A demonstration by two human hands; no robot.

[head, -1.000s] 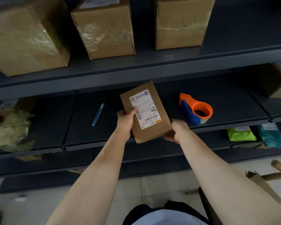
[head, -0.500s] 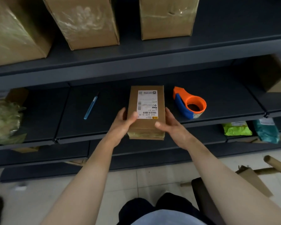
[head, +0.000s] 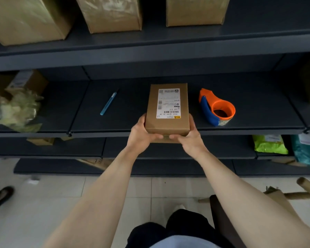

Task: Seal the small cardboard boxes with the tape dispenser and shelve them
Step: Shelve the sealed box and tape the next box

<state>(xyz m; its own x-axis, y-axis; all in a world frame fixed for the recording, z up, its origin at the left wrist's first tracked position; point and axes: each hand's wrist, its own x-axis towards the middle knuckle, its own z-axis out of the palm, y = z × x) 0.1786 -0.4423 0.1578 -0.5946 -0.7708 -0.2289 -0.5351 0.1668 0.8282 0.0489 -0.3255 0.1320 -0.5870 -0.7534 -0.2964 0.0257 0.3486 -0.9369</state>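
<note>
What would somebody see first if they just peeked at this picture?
The small cardboard box with a white label, gripped by the left hand and right hand at the front edge of the middle shelf. Right of it sits an orange and blue tape dispenser; left of it lies a blue pen.

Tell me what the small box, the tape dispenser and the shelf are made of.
The small cardboard box: matte brown cardboard, white paper label stuck on. The tape dispenser: likely plastic, smooth orange and blue moulded shell. The shelf: probably painted metal, dark grey, thin folded front edge.
</note>
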